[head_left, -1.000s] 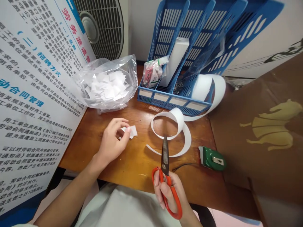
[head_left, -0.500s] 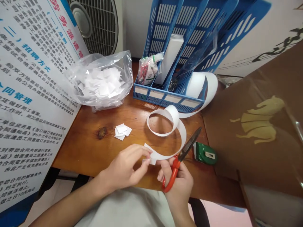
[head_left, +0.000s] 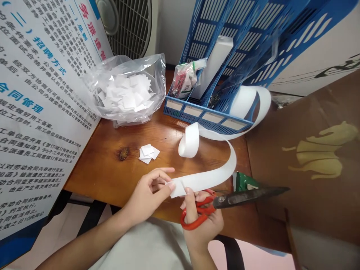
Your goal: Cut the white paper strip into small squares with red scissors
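My left hand (head_left: pixel 149 195) pinches the free end of a long white paper strip (head_left: pixel 213 176) at the near edge of the wooden table (head_left: pixel 104 168). My right hand (head_left: pixel 201 221) grips red-handled scissors (head_left: pixel 225 204), blades closed and pointing right, and its thumb also touches the strip's end. The strip curls back across the table to the blue file rack (head_left: pixel 225 67). A small pile of cut white squares (head_left: pixel 148 153) lies left of the curl, apart from both hands.
A clear plastic bag (head_left: pixel 129 93) holding several white squares sits at the back left. A printed board (head_left: pixel 36 101) stands along the left side, a fan (head_left: pixel 126 26) behind it. A green tape measure (head_left: pixel 243 182) lies near the scissors. Brown cardboard (head_left: pixel 309 157) covers the right.
My left hand left the cut squares on the table, came to the strip's end and took it. The scissors swung from pointing away to pointing right. The strip has been drawn out toward me.
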Tool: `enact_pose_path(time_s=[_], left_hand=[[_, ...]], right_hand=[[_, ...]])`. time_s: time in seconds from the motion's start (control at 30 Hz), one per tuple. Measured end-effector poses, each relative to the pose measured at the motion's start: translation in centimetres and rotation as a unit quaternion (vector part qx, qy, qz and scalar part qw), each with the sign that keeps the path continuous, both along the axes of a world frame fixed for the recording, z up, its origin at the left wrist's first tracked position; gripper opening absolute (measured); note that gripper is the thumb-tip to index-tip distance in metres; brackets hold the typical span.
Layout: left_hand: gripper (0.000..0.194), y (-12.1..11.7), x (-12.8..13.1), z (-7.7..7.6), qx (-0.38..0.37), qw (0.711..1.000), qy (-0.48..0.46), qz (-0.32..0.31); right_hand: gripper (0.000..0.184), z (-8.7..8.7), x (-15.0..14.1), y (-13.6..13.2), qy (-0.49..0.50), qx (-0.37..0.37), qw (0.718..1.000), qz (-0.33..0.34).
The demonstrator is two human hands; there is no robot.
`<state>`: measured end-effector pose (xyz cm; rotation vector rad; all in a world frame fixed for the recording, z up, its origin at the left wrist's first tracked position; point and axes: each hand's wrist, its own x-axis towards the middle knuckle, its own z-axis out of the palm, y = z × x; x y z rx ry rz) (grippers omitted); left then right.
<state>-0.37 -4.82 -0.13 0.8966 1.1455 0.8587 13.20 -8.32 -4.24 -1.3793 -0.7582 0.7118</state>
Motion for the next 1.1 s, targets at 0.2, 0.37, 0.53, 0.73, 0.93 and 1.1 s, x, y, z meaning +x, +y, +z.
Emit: enact_pose_path(time_s=[0.2,0.37,0.53,0.73,0.93,1.1], left_hand=[[0.024,0.3,0.4,-0.5,-0.009,1.0,0.024,0.003],[0.029,0.0,1.1,-0.4,-0.01,0.998,0.011,0.068],[0.032,0.0,1.4,-0.8,-0.079,0.994,-0.065,0.042],[0.026,0.2,0.7,-0.4,-0.068,0.993,-0.077,0.063],[0.036,0.3,0.5,0.2,-0.084,0.993,-0.082,0.013],[0.028,0.6,0.3,0.5,-0.064,0.997,-0.035,-0.015]], right_hand=[[0.033,0.0,0.2,-0.2,0.044,-0.002,0.999,0.032],[0.038,0.6,-0.3,0.2,0.043,-0.043,0.998,0.016],[0.037,0.6,-0.7,0.4,0.031,-0.016,0.999,0.0],[0.034,0.0,-0.1,0.0,0.036,-0.029,0.996,0.073],[0.035,1.4,-0.5,0.1,0.071,-0.051,0.995,0.04],[0.036,1.8,-0.7,0.1,0.067,-0.045,0.996,0.031]])
